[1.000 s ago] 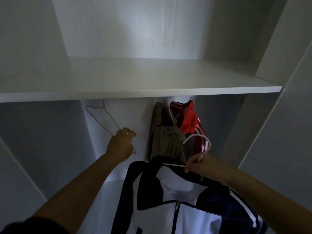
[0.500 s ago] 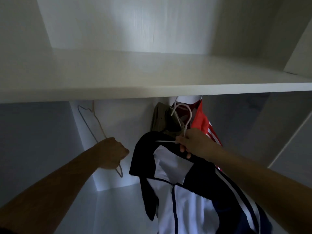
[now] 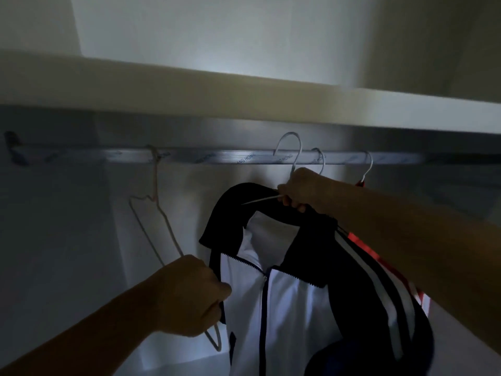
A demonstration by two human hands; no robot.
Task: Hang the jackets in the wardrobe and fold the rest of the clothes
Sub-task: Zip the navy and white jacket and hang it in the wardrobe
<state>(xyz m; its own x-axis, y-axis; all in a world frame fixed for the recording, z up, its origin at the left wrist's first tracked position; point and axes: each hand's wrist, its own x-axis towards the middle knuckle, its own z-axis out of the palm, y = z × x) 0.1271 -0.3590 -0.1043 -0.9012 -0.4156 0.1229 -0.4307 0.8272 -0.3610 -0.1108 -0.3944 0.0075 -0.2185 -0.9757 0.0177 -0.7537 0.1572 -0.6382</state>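
Metal rail [image 3: 217,157]: left hand [image 3: 189,294] grips wire hanger [image 3: 171,234], right hand [image 3: 303,191] jacket [image 3: 298,308].

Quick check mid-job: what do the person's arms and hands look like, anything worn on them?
Both are bare. The left hand and right hand have no gloves, and no ring shows in the dim light. The left forearm and right forearm are uncovered to the frame edge: no sleeve, watch or wristband in view.
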